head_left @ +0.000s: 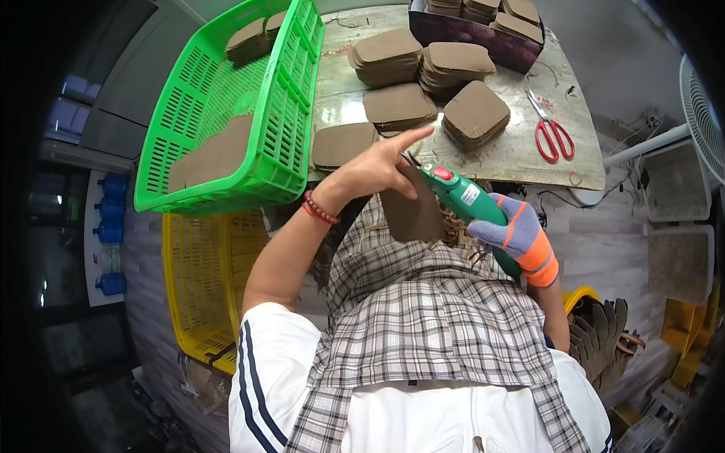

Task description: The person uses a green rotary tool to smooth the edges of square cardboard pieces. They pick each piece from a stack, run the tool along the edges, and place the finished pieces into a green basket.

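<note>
My left hand (pixel 371 170), bare with a red beaded bracelet, grips a flat brown rounded piece (pixel 411 215) over my lap. Its thumb lies on the piece's face and the index finger stretches out along the top; the other fingers are mostly hidden. A green handheld electric cutter (pixel 462 196) with a red switch is wrapped in my right hand (pixel 522 235), which wears a purple and orange glove. The cutter's narrow tip meets the piece's upper edge near my left fingers; whether the blades touch it I cannot tell.
Stacks of similar brown pieces (pixel 399 104) stand on the worn table (pixel 340 72), with red-handled scissors (pixel 553 136) at right. A dark box (pixel 476 38) holds more stacks. A green crate (pixel 291 106) is at left, above a yellow crate (pixel 192 294). A fan (pixel 698 113) stands right.
</note>
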A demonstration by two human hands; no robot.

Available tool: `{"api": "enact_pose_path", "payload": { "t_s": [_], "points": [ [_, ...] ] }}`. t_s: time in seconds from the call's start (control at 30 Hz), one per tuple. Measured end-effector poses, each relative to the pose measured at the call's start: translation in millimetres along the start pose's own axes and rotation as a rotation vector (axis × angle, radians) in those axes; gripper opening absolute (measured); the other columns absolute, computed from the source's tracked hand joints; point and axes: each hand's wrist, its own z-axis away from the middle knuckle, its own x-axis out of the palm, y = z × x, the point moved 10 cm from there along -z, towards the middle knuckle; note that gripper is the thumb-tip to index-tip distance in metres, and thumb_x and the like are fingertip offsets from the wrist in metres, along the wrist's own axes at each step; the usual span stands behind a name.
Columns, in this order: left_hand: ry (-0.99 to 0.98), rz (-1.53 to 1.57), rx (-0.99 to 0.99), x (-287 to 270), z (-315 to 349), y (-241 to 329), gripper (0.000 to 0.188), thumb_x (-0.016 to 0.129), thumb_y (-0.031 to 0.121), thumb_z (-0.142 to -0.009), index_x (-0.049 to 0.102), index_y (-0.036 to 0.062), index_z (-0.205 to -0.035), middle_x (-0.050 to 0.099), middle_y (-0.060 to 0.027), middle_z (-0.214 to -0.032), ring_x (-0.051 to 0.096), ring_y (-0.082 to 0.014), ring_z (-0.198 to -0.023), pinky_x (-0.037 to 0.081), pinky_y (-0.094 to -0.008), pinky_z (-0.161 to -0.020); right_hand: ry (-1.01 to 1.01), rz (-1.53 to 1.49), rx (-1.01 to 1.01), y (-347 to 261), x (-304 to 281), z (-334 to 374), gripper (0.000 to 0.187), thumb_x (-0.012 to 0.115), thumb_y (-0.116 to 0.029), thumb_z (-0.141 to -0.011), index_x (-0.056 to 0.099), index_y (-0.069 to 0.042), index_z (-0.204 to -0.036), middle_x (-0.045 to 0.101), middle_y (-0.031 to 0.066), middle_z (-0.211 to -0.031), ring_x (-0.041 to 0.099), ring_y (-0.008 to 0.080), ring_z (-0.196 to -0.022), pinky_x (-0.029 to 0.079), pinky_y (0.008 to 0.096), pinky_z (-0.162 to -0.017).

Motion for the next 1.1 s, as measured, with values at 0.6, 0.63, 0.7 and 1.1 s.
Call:
{"api": "enact_pose_path", "payload": {
  "t_s": [0.6,0.63,0.7,1.1],
  "points": [
    [0.767,-1.209,0.047,-130,-44,-45,0.057,0.070,0.012,-0.070,0.053,0.0053,-0.124,0.054,-0.0150,-0.121,0.044,-0.0332,-0.119,0.034,-0.0439,-0.100,0.187,0.040,-0.037,18,-29,-1,0.036,0.075,-0.020,-0.077,0.061,0.001,-0.103,0.060,-0.0001,-0.071,0.052,0.0041,-0.058,0.043,0.0200,-0.053],
    [0.671,-1.192,-0.053,-136,-61,-60,0.058,0.072,0.015,-0.069,0.053,0.0053,-0.124,0.055,-0.0148,-0.120,0.044,-0.0333,-0.118,0.034,-0.0443,-0.099,0.176,0.045,-0.039,17,-27,-1,0.037,0.075,-0.020,-0.076,0.061,0.001,-0.103,0.060,0.0000,-0.072,0.053,0.0041,-0.059,0.043,0.0200,-0.053],
    [0.557,-1.147,-0.154,-139,-78,-74,0.063,0.074,0.019,-0.067,0.053,0.0053,-0.125,0.056,-0.0144,-0.119,0.044,-0.0335,-0.117,0.035,-0.0446,-0.098,0.169,0.046,-0.038,21,-27,0,0.039,0.076,-0.021,-0.076,0.061,0.001,-0.103,0.061,0.0003,-0.072,0.053,0.0042,-0.059,0.043,0.0200,-0.053],
    [0.603,-0.300,-0.124,-143,-46,-59,0.027,0.078,0.007,-0.064,0.054,0.0060,-0.078,0.056,-0.0031,-0.077,0.051,-0.0192,-0.067,0.043,-0.0322,-0.061,0.246,0.015,-0.064,25,-39,0,0.034,0.073,-0.018,-0.077,0.059,0.001,-0.102,0.059,-0.0002,-0.069,0.052,0.0053,-0.054,0.042,0.0209,-0.049]
  ]
}}
